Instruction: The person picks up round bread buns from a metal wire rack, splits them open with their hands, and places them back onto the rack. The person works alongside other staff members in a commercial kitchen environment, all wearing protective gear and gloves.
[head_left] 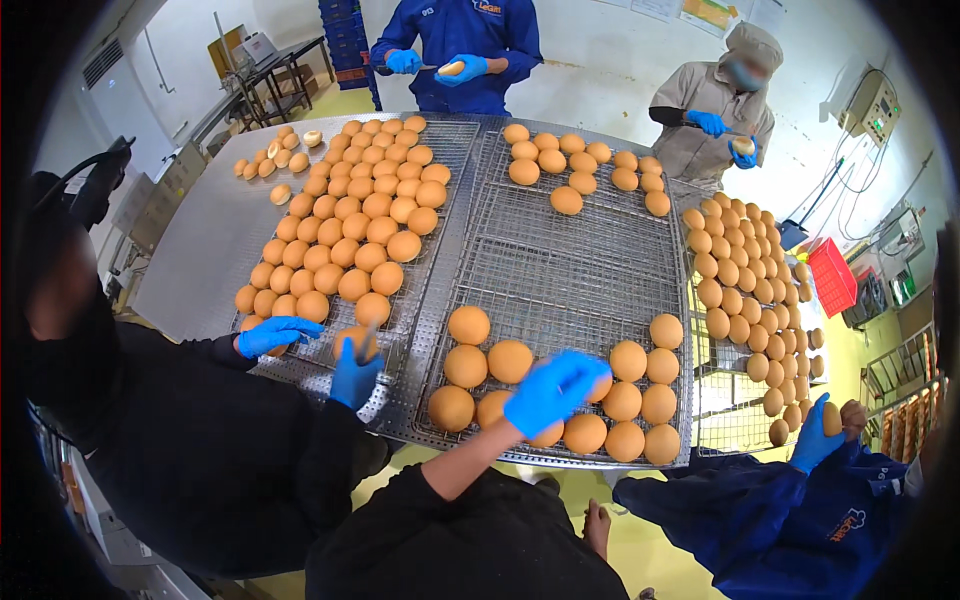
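My left hand [555, 393], in a blue glove, reaches over the near part of a wire rack [560, 265]. Motion blurs its fingers, which are at a round brown bun [601, 388]; whether they grip it I cannot tell. Around the hand sit more buns, among them one [510, 361] to its upper left and one [585, 434] below it. My right hand [597, 527], bare, hangs low beside my body, off the rack. It is small in view, and its fingers do not show clearly.
At left, a person in black works with a blade [369, 345] beside a bun-filled rack [450, 150]. Two people across the table [180, 260] hold buns. Another, in blue at right, holds a bun near a loaded rack [735, 420]. A red crate [830, 275] lies beyond.
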